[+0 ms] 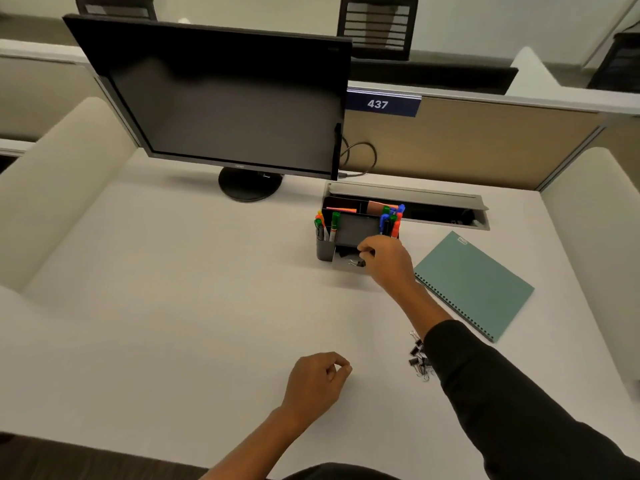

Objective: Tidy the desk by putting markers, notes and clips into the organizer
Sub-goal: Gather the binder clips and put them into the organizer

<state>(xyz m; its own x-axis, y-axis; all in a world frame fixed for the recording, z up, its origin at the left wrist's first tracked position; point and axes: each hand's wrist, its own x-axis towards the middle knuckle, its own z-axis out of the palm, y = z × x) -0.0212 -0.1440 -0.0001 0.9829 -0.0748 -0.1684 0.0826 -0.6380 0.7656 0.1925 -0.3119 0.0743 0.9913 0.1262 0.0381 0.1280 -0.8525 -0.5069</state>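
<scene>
Right hand (384, 259) is over the organizer's (346, 233) front tray pinching what looks like a binder clip (358, 263), presumably to drop it in there, while the left hand (317, 379) rests loosely curled and empty, and more clips (420, 358) wait beside the sleeve.

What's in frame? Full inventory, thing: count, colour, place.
monitor: 1, black, desk rear left
organizer: 1, grey, desk centre
markers: several, green, orange, blue, upright in organizer
binder clips: small pile, black, desk beside right sleeve
notebook: 1, teal, spiral-bound, desk right
number sign: 1, blue, "437", on partition
left hand: loosely curled, holds nothing, over desk front
right hand: pinches clip at organizer's front compartment
</scene>
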